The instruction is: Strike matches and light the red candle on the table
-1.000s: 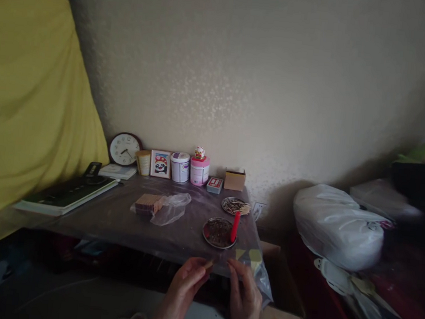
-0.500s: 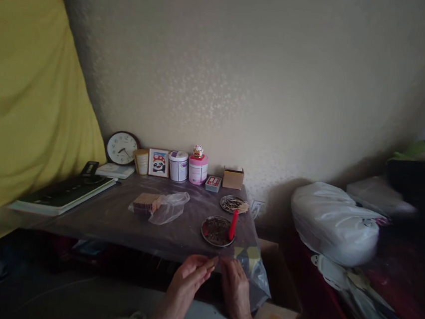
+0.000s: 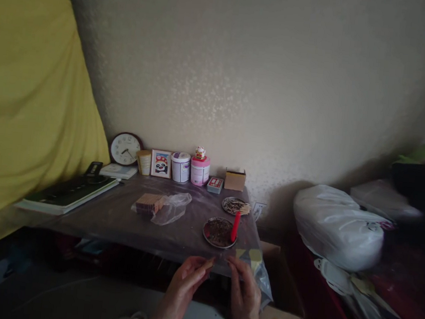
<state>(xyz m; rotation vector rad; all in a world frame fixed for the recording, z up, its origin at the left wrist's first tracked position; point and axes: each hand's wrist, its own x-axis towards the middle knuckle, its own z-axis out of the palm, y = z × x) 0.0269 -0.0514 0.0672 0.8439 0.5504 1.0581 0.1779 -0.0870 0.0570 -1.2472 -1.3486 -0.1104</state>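
Observation:
My left hand [image 3: 188, 280] is closed over a small tan thing that looks like a matchbox, mostly hidden by the fingers. To its right, my right hand [image 3: 244, 285] pinches something thin and dark-tipped between thumb and fingers, seemingly a matchstick. A gap separates the two hands at the table's front edge. Just beyond them stands a red candle [image 3: 235, 226], upright in a round metal plate [image 3: 207, 240] with dark residue. Farther back, a second plate [image 3: 224, 208] holds many thin sticks, some dark, some pale.
Small tan boxes [image 3: 148, 202] sit in clear plastic on the table [image 3: 116, 220]. Along the wall stand a clock [image 3: 125, 148], a panda picture [image 3: 161, 164], tins [image 3: 180, 168] and an open carton [image 3: 235, 180]. White bags [image 3: 336, 226] lie at right.
My hands have moved apart; the right one has shifted right, its fingertips now away from the left. The view has shifted slightly. The candle and plates stay in place.

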